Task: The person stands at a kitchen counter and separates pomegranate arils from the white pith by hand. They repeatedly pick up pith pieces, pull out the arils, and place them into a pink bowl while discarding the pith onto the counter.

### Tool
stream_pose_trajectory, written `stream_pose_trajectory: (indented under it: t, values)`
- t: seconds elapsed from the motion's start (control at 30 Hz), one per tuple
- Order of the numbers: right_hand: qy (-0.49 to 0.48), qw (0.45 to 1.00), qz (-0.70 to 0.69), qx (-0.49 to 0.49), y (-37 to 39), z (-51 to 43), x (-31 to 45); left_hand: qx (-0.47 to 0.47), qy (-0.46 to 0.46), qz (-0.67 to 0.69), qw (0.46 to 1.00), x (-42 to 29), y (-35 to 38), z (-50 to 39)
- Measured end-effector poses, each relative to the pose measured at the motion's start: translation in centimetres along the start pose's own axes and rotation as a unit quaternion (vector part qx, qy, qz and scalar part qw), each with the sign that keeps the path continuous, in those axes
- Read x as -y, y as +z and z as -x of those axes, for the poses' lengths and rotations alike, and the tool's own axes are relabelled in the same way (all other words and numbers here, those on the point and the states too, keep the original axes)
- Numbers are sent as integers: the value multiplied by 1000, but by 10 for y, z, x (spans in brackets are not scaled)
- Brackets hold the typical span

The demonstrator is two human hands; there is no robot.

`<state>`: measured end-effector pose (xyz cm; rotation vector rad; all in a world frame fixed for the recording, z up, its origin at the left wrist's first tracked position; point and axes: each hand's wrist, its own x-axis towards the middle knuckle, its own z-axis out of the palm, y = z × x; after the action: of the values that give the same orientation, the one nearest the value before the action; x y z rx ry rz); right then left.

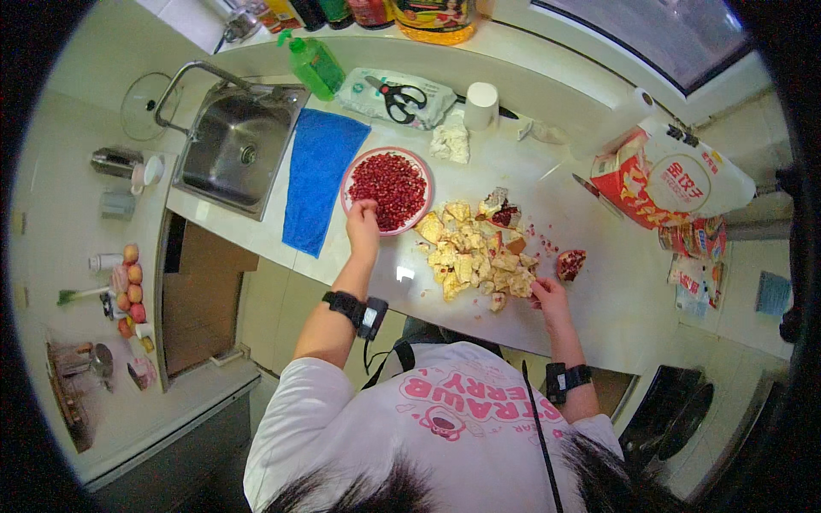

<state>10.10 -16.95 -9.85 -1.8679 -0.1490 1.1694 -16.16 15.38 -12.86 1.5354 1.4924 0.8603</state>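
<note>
My left hand [363,226] is over the near edge of a round, pink-rimmed plate [431,193] heaped with red pomegranate seeds [389,186]. Its fingers point down at the seeds; whether they hold any cannot be seen. My right hand [550,296] has its fingertips at the right edge of a pile of yellowish pomegranate peel [471,256], touching or pinching a piece there. A chunk of pomegranate with seeds [571,264] lies just beyond that hand. Another seeded piece [505,215] rests at the pile's far side, and loose seeds [545,240] are scattered between the two.
A blue cloth [324,179] lies between the plate and a steel sink [234,147]. Behind stand a green pump bottle [315,67], a wipes pack [359,93] with scissors [401,101] on it, and a white cup [482,106]. At right, a knife [596,194] lies by a food bag [680,176].
</note>
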Motion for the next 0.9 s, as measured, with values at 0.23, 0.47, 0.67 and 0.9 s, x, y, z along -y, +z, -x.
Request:
stream_pose_trajectory:
  t: [0.23, 0.47, 0.67, 0.9]
  values:
    - [50, 998, -36, 10, -13, 11, -14, 228, 96, 9, 969, -30, 36, 100]
    - [40, 992, -85, 78, -9, 20, -3, 395, 97, -50, 912, -62, 58, 138]
    - [7, 991, 61, -119, -44, 3, -18, 498, 333, -79, 797, -70, 77, 169]
    - [-102, 944, 168, -265, -66, -27, -6, 547, 314, -102, 770, -67, 93, 202]
